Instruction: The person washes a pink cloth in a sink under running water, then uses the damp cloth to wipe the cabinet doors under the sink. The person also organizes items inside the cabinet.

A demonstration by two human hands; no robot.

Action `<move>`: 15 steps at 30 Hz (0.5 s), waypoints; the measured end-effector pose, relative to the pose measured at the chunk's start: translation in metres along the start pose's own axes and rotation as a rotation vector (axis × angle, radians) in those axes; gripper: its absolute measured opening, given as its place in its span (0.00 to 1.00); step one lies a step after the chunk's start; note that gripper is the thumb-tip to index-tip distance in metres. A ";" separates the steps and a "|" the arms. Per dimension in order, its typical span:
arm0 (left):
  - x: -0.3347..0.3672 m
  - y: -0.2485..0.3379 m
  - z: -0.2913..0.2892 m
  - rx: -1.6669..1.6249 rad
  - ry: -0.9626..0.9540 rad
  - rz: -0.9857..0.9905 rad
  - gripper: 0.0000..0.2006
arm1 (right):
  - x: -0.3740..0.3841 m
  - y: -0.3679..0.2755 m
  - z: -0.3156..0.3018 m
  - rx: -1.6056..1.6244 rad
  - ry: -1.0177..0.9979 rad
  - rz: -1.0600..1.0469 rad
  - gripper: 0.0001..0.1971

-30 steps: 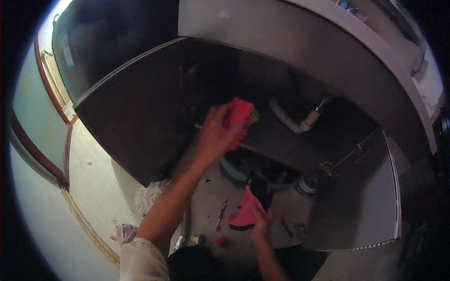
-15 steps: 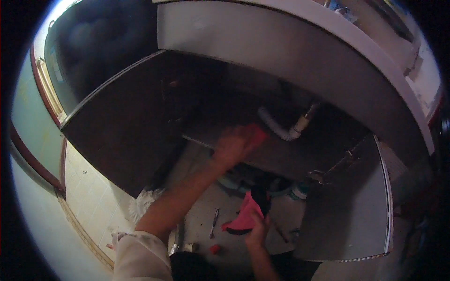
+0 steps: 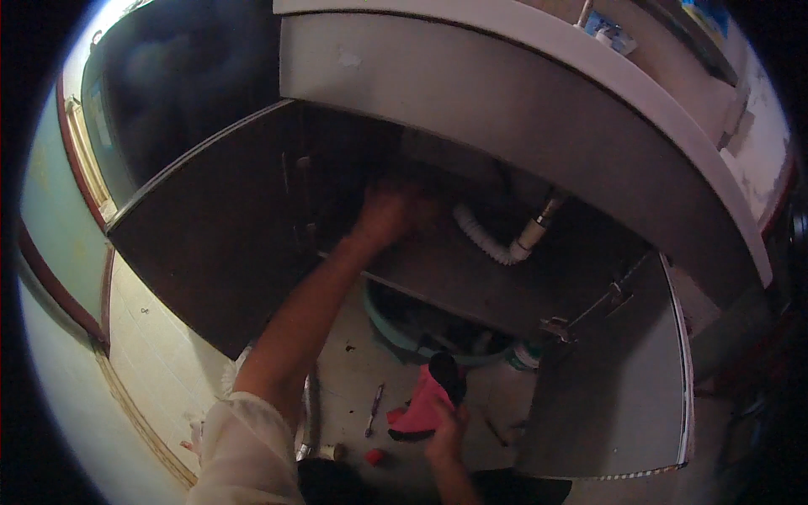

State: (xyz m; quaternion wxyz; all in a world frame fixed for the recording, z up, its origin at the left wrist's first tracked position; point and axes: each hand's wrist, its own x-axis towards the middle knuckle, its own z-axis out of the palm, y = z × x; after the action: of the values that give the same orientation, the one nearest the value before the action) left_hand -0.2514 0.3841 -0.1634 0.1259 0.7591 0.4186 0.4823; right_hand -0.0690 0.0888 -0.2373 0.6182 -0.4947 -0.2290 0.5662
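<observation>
Inside the dark sink cabinet (image 3: pixel 438 273) I have reached with my left hand (image 3: pixel 389 212), near the white corrugated drain pipe (image 3: pixel 488 240). Its fingers are lost in shadow and blur, so I cannot see whether they hold anything. Lower down, outside the cabinet, my right hand (image 3: pixel 449 433) is closed on a pink and black piece that looks like cloth (image 3: pixel 425 404). Its exact kind does not show. Behind it, under the cabinet floor, sits a pale green basin (image 3: pixel 383 320) with dark contents.
Cabinet doors stand open at the left (image 3: pixel 202 227) and right (image 3: pixel 619 379). A pen-like stick (image 3: pixel 374 410), a small red object (image 3: pixel 374 457) and a metallic hose (image 3: pixel 310 412) lie on the floor. A greenish-white container (image 3: pixel 523 356) stands beside the basin. The countertop edge (image 3: pixel 640 80) juts overhead.
My left hand has moved deeper and to the left in the cabinet; the red thing seen at it earlier no longer shows. My right hand keeps the pink and black piece, and the view has shifted slightly.
</observation>
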 end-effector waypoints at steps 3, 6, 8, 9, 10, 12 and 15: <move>-0.030 0.090 -0.030 0.331 0.091 -0.124 0.08 | 0.005 0.004 -0.007 0.059 -0.026 -0.013 0.18; -0.136 0.080 -0.013 0.221 0.090 -0.029 0.05 | 0.007 0.015 0.003 0.079 0.032 -0.049 0.18; -0.198 0.090 -0.012 0.060 0.094 -0.095 0.05 | 0.007 0.019 0.008 0.056 0.095 -0.054 0.18; -0.223 0.097 -0.016 0.166 0.054 -0.090 0.06 | 0.009 0.015 0.005 -0.202 -0.048 -0.226 0.19; -0.249 0.099 -0.025 0.278 0.006 -0.095 0.07 | 0.009 0.007 0.014 -0.288 -0.060 -0.286 0.20; -0.297 0.097 -0.043 0.036 -0.059 -0.464 0.09 | 0.009 -0.014 0.046 -0.296 0.052 -0.307 0.22; -0.372 0.086 -0.063 -0.243 0.000 -0.955 0.12 | 0.049 -0.036 0.065 -0.320 -0.094 -0.683 0.26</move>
State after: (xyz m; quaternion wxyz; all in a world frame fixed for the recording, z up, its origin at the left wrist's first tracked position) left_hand -0.3285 0.0356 -0.3135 0.4206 0.4623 0.6604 0.4162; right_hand -0.0941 0.1619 -0.1927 0.6751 -0.4538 -0.4944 0.3065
